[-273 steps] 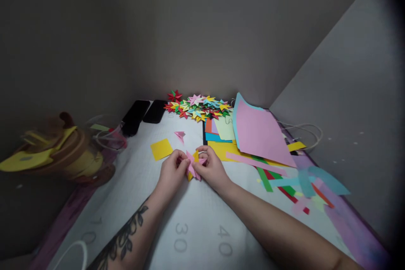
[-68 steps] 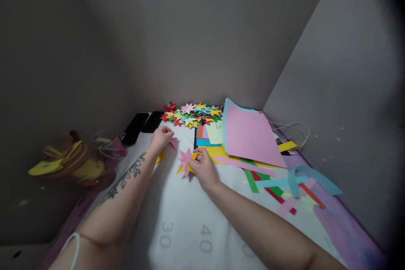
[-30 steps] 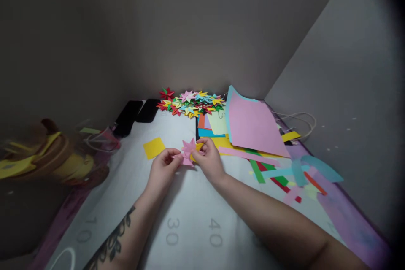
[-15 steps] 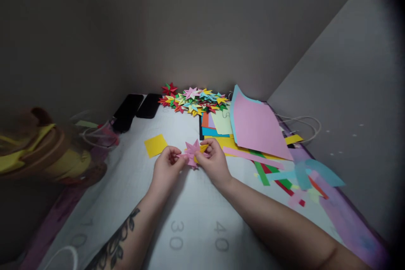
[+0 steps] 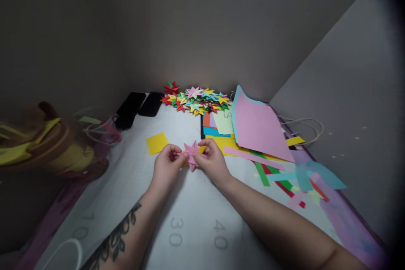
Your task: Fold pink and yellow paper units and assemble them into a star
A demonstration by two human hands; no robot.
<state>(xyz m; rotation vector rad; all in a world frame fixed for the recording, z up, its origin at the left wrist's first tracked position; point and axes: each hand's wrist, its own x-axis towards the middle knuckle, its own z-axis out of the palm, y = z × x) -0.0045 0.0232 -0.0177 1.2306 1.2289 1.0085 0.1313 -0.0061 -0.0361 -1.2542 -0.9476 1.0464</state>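
Note:
A pink and yellow folded paper star (image 5: 191, 155) is held between both hands above the white table cover. My left hand (image 5: 167, 164) pinches its left points between thumb and fingers. On the other side, my right hand (image 5: 214, 161) grips the right part, where yellow paper shows by the fingertips. Fingers hide some of the star's points. Just beyond my left hand lies a yellow paper square (image 5: 157, 143). Further back is a heap of finished-looking paper stars (image 5: 196, 100) in many colours.
Pink and blue sheets (image 5: 261, 124) stand curled at the back right, above other coloured paper. Paper strips and scraps (image 5: 281, 179) lie along the right side. Two black phones (image 5: 131, 105) rest at the back left. A brown pot-like container (image 5: 66, 147) with yellow paper stands left.
The star has tilted in my fingers, so its pink points spread more upright and less yellow shows at the right. Both hands keep their grip; the view has shifted slightly.

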